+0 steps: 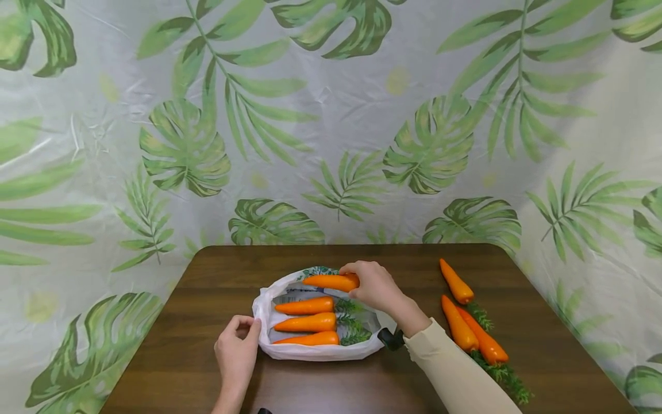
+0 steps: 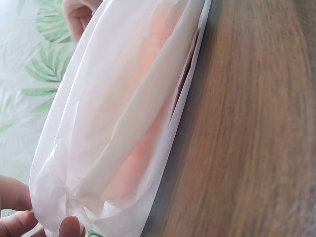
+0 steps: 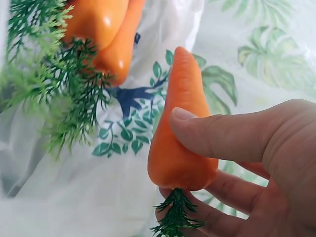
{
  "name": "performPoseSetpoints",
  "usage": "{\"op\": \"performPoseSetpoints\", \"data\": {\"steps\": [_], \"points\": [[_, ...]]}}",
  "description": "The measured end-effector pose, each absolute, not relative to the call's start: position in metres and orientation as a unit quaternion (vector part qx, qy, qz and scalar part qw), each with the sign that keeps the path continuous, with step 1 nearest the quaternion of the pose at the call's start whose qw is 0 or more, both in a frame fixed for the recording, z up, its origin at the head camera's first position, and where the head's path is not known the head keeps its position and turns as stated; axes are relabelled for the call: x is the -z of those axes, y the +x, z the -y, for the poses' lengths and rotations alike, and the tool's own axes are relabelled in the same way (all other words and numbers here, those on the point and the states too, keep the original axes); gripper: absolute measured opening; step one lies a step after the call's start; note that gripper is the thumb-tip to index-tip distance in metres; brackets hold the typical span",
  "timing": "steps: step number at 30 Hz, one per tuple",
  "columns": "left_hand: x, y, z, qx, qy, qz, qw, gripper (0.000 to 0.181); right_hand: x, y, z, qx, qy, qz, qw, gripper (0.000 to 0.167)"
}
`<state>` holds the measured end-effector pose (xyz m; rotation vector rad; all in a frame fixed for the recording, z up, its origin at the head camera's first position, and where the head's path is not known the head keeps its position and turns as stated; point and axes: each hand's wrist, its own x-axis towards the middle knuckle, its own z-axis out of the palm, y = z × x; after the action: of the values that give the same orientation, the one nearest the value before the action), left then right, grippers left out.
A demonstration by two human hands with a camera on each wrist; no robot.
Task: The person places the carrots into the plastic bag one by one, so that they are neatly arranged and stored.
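Observation:
My right hand [image 1: 376,287] holds a carrot [image 1: 330,282] over the far side of a white plastic bag [image 1: 320,352]. The right wrist view shows the thumb lying across this carrot [image 3: 180,143], its green top [image 3: 177,215] hanging below. Inside the open bag, three carrots [image 1: 306,322] lie side by side, tips to the left and green tops to the right. At the bag's left end my left hand [image 1: 237,351] pinches the rim; in the left wrist view thumb and fingers meet on the thin white plastic [image 2: 59,197]. Part of the bag's far rim is hidden by the right hand.
Three more carrots [image 1: 456,280] with green tops lie on the right side of the brown wooden table [image 1: 170,345], two of them touching. A leaf-patterned sheet [image 1: 341,126] hangs behind the table. A dark wrist camera [image 1: 391,339] sits beside the right sleeve.

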<state>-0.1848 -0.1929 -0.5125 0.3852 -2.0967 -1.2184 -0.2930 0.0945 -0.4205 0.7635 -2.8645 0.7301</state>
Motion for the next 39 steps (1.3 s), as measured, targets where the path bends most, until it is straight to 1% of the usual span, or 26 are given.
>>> {"op": "performPoseSetpoints", "data": {"steps": [6,14,31,39], "points": [[0.51,-0.185,0.193,0.468,0.15,0.805,0.331,0.008,0.417,-0.3,-0.08,-0.225,0.274,0.935,0.017,0.046],[0.51,-0.184,0.193,0.471,0.149,0.804,0.331,0.007,0.417,-0.309,-0.06,-0.2,0.303,0.932,0.002,0.044],[0.508,-0.183,0.192,0.47,0.148,0.804,0.332,0.007,0.434,-0.327,-0.038,-0.187,0.292,0.937,-0.043,0.044],[0.509,-0.183,0.193,0.466,0.149,0.807,0.331,0.008,0.442,-0.331,-0.031,-0.184,0.285,0.94,-0.035,0.042]]}}
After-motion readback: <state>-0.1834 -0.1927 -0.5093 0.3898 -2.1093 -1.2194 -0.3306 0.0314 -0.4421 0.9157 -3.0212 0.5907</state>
